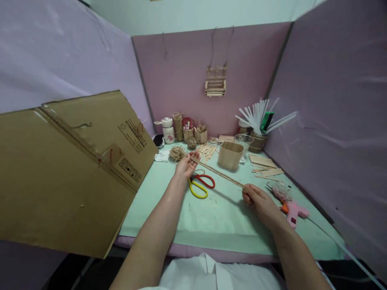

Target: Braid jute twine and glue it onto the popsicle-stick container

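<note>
Several strands of jute twine (219,173) stretch taut and slanting between my two hands, above the table. My left hand (185,164) has the far end, palm turned up, with the thumb pressing on the twine. The nearer end is pinched in the closed fingers of my right hand (255,197). Just beyond my left hand lies a loose ball of twine (177,153). Below the strands rest scissors with one red and one yellow handle (198,189); their blades are largely hidden by my left hand. A box of wooden craft sticks (230,155) stands past the twine.
A pink glue gun (293,211) with its cord lies at right. Loose craft sticks (267,167) and a holder of white glue sticks (256,141) are behind it. A large cardboard sheet (69,173) leans at left. A white bottle (168,131) stands at the back.
</note>
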`<action>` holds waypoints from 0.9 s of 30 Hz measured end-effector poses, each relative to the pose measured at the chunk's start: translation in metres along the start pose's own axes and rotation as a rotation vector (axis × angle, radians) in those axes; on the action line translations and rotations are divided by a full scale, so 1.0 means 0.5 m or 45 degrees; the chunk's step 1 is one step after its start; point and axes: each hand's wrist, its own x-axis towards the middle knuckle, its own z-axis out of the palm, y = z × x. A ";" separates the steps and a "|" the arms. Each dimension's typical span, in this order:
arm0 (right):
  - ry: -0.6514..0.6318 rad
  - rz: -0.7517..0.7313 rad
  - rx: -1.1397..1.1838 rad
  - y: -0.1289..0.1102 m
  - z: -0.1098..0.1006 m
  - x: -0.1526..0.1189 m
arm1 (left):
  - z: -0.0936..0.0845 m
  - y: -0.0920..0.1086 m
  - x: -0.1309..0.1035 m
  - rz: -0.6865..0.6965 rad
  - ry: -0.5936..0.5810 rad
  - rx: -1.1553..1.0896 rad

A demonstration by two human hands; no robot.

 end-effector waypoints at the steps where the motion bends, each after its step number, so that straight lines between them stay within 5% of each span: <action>1: 0.018 -0.012 -0.093 -0.001 -0.009 -0.005 | 0.001 -0.002 -0.001 0.007 -0.006 0.010; 11: 0.193 -0.167 -0.595 -0.029 -0.058 -0.029 | 0.000 0.003 -0.005 0.084 -0.064 0.049; 27: 0.177 -0.172 -0.754 -0.036 -0.087 -0.039 | -0.004 0.012 -0.011 0.238 -0.138 0.231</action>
